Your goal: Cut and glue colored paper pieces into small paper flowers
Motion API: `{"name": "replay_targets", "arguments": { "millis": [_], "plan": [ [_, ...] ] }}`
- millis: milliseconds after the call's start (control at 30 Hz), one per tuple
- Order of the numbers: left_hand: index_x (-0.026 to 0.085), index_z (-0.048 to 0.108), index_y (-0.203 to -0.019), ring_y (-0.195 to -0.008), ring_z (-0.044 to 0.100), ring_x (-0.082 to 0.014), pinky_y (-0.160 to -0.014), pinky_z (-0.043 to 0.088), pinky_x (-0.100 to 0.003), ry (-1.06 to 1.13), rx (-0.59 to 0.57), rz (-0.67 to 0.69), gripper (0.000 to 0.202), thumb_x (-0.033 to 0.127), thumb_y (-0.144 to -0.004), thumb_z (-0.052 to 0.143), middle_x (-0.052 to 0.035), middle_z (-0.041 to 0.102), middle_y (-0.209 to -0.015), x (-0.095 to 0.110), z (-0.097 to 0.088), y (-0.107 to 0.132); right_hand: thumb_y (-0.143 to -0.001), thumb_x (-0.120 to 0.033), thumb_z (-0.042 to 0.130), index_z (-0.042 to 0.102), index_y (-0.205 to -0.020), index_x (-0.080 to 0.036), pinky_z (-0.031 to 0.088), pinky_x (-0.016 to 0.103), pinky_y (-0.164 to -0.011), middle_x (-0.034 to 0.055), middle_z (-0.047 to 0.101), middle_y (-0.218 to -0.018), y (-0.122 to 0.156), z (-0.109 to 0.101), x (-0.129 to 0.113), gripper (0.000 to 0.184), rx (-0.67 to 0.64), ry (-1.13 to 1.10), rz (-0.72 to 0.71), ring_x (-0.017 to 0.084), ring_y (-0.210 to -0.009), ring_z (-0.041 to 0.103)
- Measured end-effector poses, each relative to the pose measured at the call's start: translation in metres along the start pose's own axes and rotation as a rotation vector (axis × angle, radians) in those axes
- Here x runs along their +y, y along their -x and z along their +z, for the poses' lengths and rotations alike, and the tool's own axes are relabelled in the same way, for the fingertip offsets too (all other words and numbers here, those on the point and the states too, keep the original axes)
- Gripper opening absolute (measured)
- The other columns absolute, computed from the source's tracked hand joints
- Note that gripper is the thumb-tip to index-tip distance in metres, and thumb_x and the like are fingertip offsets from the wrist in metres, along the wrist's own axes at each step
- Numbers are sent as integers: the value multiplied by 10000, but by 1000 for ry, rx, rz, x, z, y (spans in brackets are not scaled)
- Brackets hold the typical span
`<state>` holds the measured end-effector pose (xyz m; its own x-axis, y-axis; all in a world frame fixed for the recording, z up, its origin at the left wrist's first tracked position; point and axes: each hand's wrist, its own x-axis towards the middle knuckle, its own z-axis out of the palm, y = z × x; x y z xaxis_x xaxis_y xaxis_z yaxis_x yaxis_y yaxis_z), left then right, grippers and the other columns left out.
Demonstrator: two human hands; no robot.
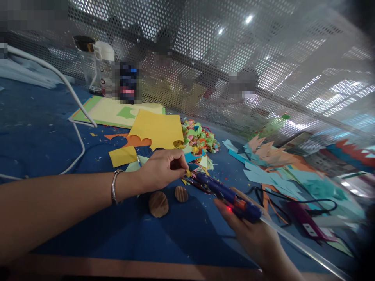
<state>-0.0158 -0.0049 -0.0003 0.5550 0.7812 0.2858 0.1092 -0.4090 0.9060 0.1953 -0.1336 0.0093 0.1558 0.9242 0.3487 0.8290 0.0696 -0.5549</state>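
My right hand (253, 236) is wrapped round a blue hot glue gun (218, 189), which has a red light glowing near the handle. A long translucent glue stick (304, 248) sticks out of its back end. My left hand (162, 168) is closed in a pinch on a small yellow piece (188, 172), right at the gun's nozzle; whether the two touch I cannot tell. Two round wooden discs, a larger one (158, 204) and a smaller one (181, 194), lie on the blue table just below my left hand.
Behind my hands are yellow paper (158, 127), an orange scrap (140, 140) and a pile of small coloured paper shapes (202, 136). Blue paper strips (260, 177) and a purple power strip (307, 222) with black cable lie right. Bottles (107, 72) and a white cable (68, 84) are left.
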Motion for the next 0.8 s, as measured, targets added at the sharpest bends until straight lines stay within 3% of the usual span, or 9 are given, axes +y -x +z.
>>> {"name": "replay_targets", "arguments": {
  "millis": [267,367,467,567,700,800],
  "plan": [
    [189,624,-737,-622,553,-94,-598,432,-229,-30,23,-2,16,186,-750,634,27,622,-663,2,0,0,-809,-578,632,710,-811,-247,555,312,-627,56,746,-795,0,0,9,340,25,31,-19,233,-682,699],
    [190,618,-735,-626,551,-98,-598,431,-241,-19,33,0,30,195,-752,641,22,622,-670,1,-1,0,-829,-552,623,692,-764,-243,535,292,-570,42,724,-722,-1,0,10,323,-10,27,-40,206,-605,667],
    [186,590,-750,-625,541,-97,-590,438,-244,83,23,-21,67,202,-757,654,23,594,-676,-2,0,-1,-854,-506,612,647,-719,-238,502,273,-526,12,668,-621,-1,-1,9,301,-4,22,-28,173,-523,603],
    [187,576,-855,-652,554,-97,-619,482,-244,253,27,-41,164,215,-742,692,29,570,-723,-4,2,-4,-859,-499,608,632,-740,-239,502,267,-523,15,668,-644,-1,-2,10,287,-2,30,-52,176,-543,610],
    [165,604,-1014,-640,584,-88,-647,522,-250,362,34,-152,313,180,-721,714,45,564,-721,-6,3,-7,-871,-502,591,614,-762,-249,495,271,-531,20,656,-679,-5,-6,16,276,-3,113,-118,180,-570,612],
    [143,637,-939,-617,594,-76,-641,523,-244,413,94,-246,246,159,-712,728,40,585,-705,-8,3,-10,-906,-487,560,559,-754,-258,469,272,-550,0,595,-655,-12,-13,27,274,14,241,-147,174,-568,590]
  ]
}}
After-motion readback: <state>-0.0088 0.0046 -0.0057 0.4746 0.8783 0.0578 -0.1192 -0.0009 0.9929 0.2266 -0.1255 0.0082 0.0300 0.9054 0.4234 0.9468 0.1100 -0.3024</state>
